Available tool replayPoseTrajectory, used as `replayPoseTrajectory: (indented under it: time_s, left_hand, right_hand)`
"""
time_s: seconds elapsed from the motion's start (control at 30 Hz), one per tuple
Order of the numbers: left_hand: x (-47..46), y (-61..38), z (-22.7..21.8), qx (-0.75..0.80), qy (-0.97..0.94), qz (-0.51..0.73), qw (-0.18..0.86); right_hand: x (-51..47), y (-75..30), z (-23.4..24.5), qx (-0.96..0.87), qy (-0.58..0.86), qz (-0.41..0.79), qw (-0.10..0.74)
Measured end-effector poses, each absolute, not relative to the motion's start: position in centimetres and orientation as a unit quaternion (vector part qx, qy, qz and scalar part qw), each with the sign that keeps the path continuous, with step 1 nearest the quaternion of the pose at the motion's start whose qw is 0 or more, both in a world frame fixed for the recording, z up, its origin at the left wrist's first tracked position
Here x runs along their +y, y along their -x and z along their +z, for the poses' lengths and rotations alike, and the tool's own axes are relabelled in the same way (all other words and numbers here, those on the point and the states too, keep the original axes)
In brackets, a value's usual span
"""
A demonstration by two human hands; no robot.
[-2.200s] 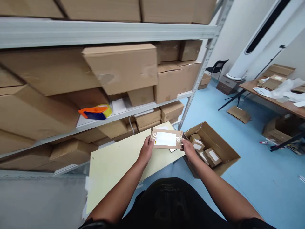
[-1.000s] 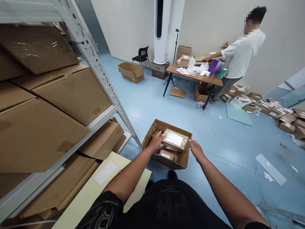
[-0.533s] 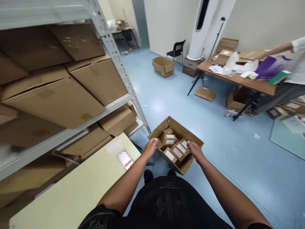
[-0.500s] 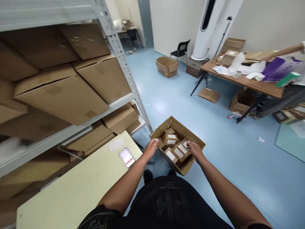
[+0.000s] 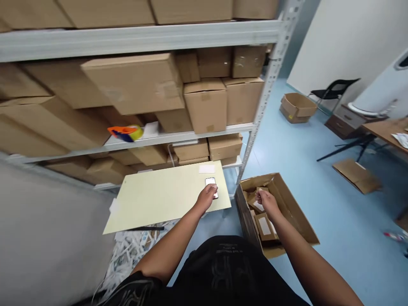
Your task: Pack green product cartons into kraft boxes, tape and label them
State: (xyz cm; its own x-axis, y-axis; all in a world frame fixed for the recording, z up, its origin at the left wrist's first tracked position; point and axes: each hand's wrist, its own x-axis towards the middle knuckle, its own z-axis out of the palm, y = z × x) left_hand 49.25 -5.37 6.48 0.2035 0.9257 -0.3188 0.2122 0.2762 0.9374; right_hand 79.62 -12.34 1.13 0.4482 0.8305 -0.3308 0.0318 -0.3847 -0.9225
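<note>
My left hand (image 5: 206, 199) is over the right end of a pale yellow tabletop (image 5: 159, 193), its fingers curled together with nothing visible in them. It partly covers a phone (image 5: 210, 182) lying there; whether they touch I cannot tell. To the right, my right hand (image 5: 268, 204) is above an open cardboard box (image 5: 295, 208), away from its rim. Its fingers are bent closed and nothing shows in them. Inside the box lie several small brown cartons (image 5: 264, 226) with white labels, partly hidden by my right hand and forearm.
Metal shelving (image 5: 191, 138) packed with cardboard boxes rises behind the tabletop. A tape dispenser (image 5: 127, 133) sits on one shelf. Paper scraps (image 5: 127, 250) lie below left. Another open box (image 5: 298, 106), a black chair (image 5: 334, 89) and a flattened carton (image 5: 357, 175) are at right.
The view has turned left toward the shelving. Both hands have let go of the box's edges. My left hand has come to the phone; my right is over the cartons.
</note>
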Motion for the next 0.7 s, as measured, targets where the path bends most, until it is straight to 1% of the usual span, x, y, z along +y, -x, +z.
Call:
replayPoseTrajectory:
  time_s: [0.2, 0.4, 0.53, 0.7]
  left_hand:
    - [-7.2, -37.5, 7.5, 0.582, -0.478, 0.354, 0.555]
    - [-8.9, -26.6, 6.4, 0.603, -0.448, 0.387, 0.535]
    - [-10.4, -21.2, 5.9, 0.625, -0.414, 0.411, 0.518]
    - [-11.6, -16.6, 5.3, 0.649, -0.362, 0.439, 0.504]
  right_hand:
    - [-8.7, -68.8, 1.4, -0.345, 0.687, 0.470, 0.434]
    - [-7.6, -58.2, 2.1, -0.384, 0.661, 0.494, 0.414]
    - [-6.9, -52.6, 2.3, -0.413, 0.643, 0.515, 0.389]
    - [-5.0, -47.5, 3.0, -0.455, 0.635, 0.524, 0.339]
